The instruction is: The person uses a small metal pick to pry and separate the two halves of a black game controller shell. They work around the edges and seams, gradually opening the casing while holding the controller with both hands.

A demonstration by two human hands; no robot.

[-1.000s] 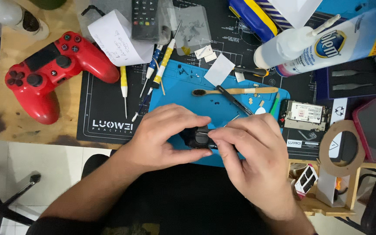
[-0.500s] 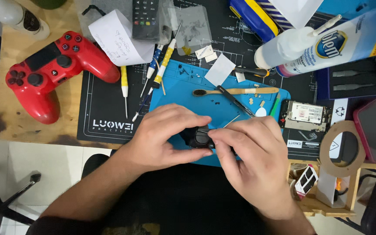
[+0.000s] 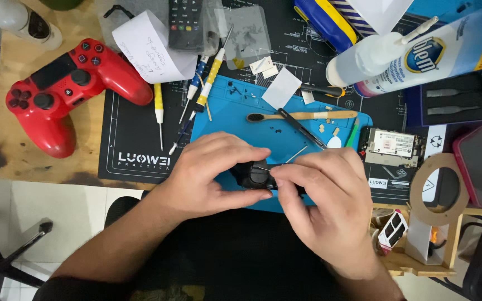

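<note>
I am working at the near edge of the table, where the blue mat is running right up to that edge at 6 o'clock, so my wrists are hanging out past it over my dark lap. Open room is scarce: the bare patch of the blue mat is lying at 12 o'clock from my hands, bounded further out by a wooden brush and a dark thin tool lying slantwise beside it. At 10 o'clock a red game controller is sitting well apart on the wood, with a row of screwdrivers between it and the mat. At 2 o'clock a small circuit board is lying just off the mat's corner, and a white bottle is lying on its side beyond that. My left hand is coming in from 8 o'clock, fingers curled and closing around a small black part, thumb underneath it. My right hand is coming in from 5 o'clock, knuckles up, thumb and forefinger pinching a thin metal tool whose tip is meeting the black part. The part is sitting between both hands, just above the mat's near edge; whether it is touching the mat I cannot tell.
</note>
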